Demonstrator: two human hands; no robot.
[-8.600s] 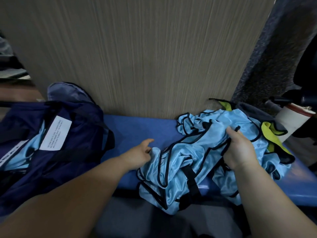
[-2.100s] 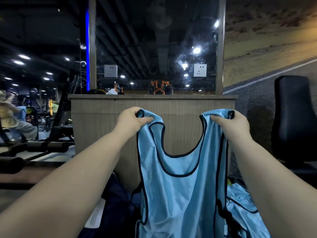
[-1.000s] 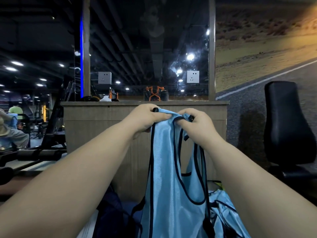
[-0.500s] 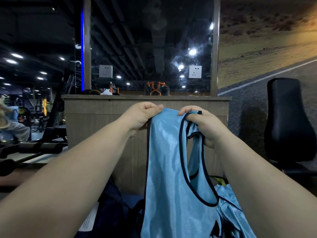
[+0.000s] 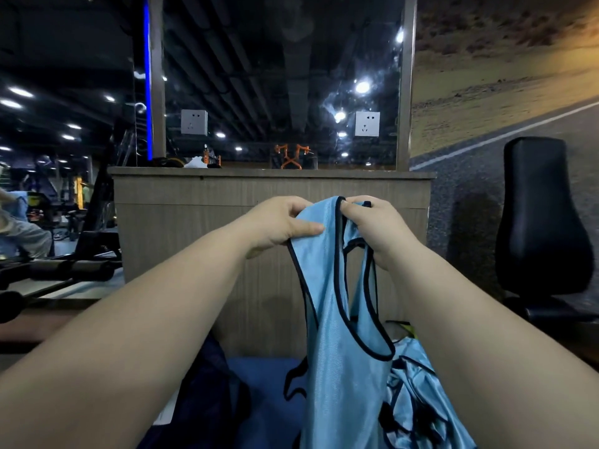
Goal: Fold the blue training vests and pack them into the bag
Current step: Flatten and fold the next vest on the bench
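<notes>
- Far left, low in view: dark navy bag (image 5: 207, 400), lying on the left end of the blue bench (image 5: 262, 380), mouth mostly hidden behind the left forearm. Not possible to tell how full.
- Left hand (image 5: 278, 225): raised in front of the wooden partition (image 5: 194, 228), fingers curled on the top of the vest, thumb laid flat across the front of the cloth.
- Blue vest (image 5: 337, 335): in the air above the middle of the bench, hanging down from both hands.
  - Two seconds ago: held wide by its two shoulder straps, whole front shown.
  - Now: straps brought together, body doubled lengthways, one black-trimmed opening hanging as a loop on the right side.
- Right hand (image 5: 382, 234): just beside the left one, almost touching, fingers closed and pinching the gathered straps.
- For the task: first fold, the lengthways one, seemingly made. Probably still needed: a fold across to shorten the hanging part, then a move to the left into the bag. Slippery-looking cloth, so some risk of the halves sliding apart if the pinch loosens.
- Lower right: pile of blue vests (image 5: 421, 409), loose and unfolded, on the right part of the bench, with a bit of yellow cloth (image 5: 406, 328) behind. Several more vests apparently still to fold.
</notes>
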